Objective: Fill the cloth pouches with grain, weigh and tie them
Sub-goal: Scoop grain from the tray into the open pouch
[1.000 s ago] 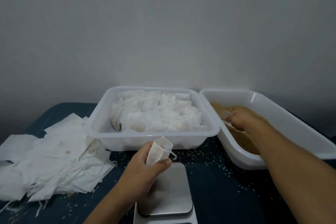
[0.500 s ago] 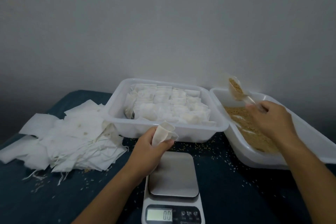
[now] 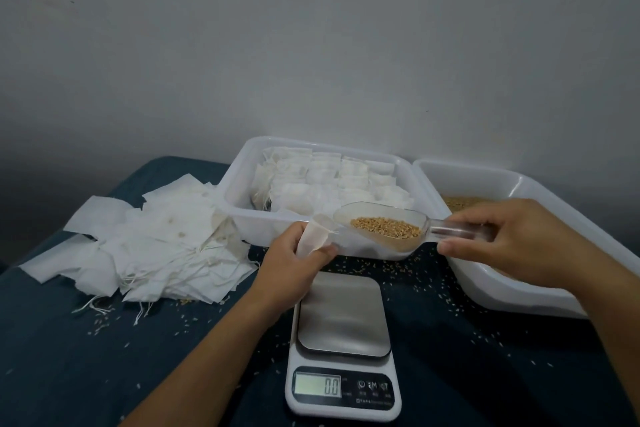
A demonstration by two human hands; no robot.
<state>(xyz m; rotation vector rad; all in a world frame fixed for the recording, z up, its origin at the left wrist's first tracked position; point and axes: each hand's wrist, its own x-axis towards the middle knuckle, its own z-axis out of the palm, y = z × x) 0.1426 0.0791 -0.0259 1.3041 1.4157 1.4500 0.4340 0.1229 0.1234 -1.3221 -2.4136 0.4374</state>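
- Pouch (image 3: 313, 236), soft and limp, is being pinched open in the left hand (image 3: 294, 267), at 12 o'clock of the scale (image 3: 343, 340)
- Right hand (image 3: 512, 243) is gripping the scoop (image 3: 384, 227) handle; grain (image 3: 384, 226) looks spill-prone, so holding the pouch rim seems best

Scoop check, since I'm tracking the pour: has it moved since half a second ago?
Yes. The scoop swung left from above the grain tub to the pouch.
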